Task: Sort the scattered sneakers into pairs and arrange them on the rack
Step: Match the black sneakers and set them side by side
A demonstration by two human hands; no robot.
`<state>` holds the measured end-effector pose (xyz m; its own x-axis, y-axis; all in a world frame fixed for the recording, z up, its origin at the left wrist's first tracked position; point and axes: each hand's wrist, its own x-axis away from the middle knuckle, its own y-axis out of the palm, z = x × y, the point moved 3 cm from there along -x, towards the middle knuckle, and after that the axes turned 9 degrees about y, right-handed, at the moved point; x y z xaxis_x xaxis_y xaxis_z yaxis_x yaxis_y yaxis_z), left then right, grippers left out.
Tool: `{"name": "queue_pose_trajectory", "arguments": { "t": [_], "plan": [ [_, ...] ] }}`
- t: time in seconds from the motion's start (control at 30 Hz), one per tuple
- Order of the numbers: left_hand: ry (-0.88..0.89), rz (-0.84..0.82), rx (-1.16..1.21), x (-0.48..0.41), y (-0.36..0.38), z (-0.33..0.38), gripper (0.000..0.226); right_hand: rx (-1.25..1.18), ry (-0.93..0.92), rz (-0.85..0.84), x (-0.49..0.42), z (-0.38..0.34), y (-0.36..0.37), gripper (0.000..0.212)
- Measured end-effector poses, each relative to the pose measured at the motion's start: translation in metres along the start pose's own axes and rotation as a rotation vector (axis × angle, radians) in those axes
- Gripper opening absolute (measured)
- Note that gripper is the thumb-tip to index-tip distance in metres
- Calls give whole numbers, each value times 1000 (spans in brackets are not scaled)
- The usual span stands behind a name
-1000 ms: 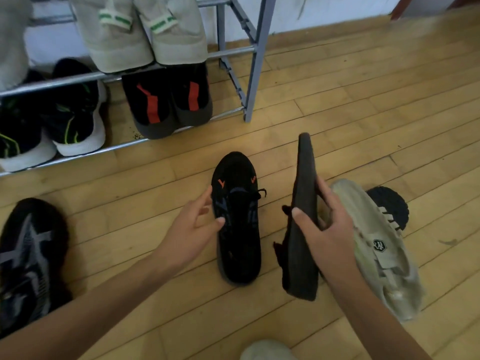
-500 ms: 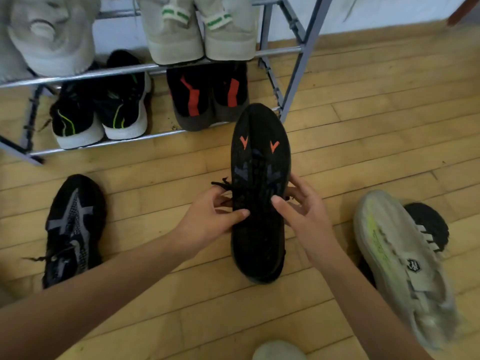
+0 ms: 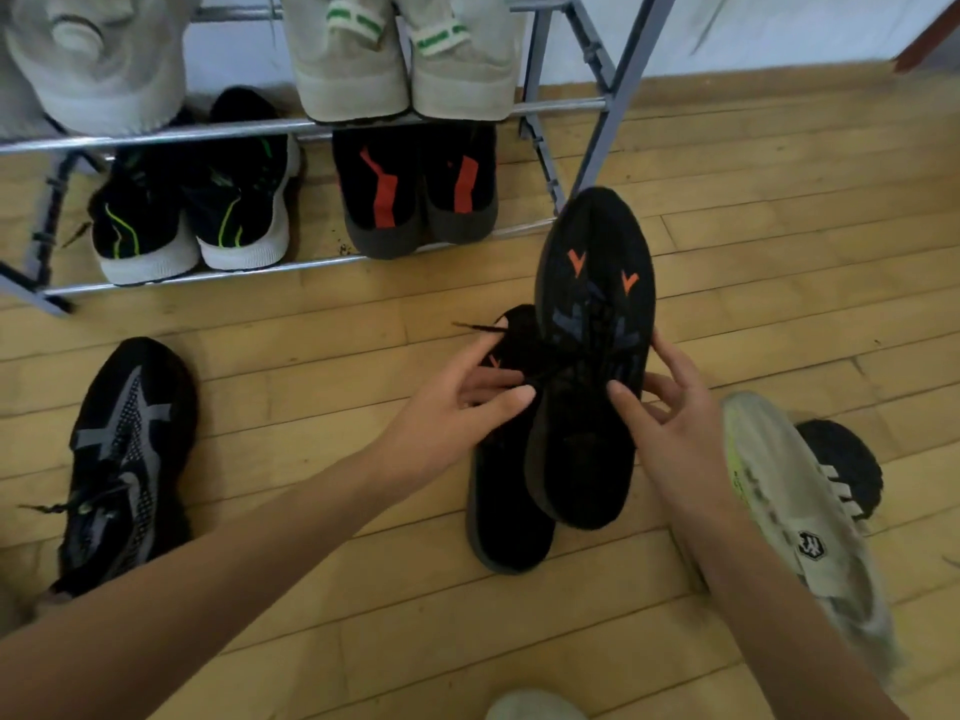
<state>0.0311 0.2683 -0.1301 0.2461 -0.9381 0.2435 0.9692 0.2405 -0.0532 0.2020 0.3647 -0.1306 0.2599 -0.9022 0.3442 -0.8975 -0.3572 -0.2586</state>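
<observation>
Wood floor (image 3: 779, 226): black pair (image 3: 587, 459) (now offset)

black sneaker (image 3: 592, 283) in right grip (image 3: 675, 423) over its mate (image 3: 511, 511) in left grip (image 3: 447, 413), near the rack (image 3: 311, 125)

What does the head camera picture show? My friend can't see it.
A left hand and right hand hold a pair of black sneakers with orange arrow marks together over a wooden plank floor. Behind stands a grey metal shoe rack with paired sneakers.
</observation>
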Motion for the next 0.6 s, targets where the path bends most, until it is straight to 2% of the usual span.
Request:
{"name": "queue_pose_trajectory", "arguments": {
  "t": [0.17, 0.23, 0.3, 0.4, 0.5, 0.6],
  "plan": [
    [-224, 101, -24, 10, 15, -34, 71, 159, 141, 32, -11, 41, -50, 64],
    [-259, 89, 31, 14, 31, -46, 77, 293, 131, 26, -6, 56, -47, 64],
    [-264, 156, 83, 11, 39, -53, 81, 368, 123, 27, -6, 66, -37, 64],
    [-256, 245, 112, 5, 31, -57, 80, 301, 190, 33, -14, 75, -24, 63],
    [-240, 174, 69, 5, 23, -58, 81, 236, 228, -4, -10, 75, -21, 61],
    [-190, 171, -16, 7, 15, -57, 78, 166, 269, -26, -7, 65, -21, 62]
  ]
}}
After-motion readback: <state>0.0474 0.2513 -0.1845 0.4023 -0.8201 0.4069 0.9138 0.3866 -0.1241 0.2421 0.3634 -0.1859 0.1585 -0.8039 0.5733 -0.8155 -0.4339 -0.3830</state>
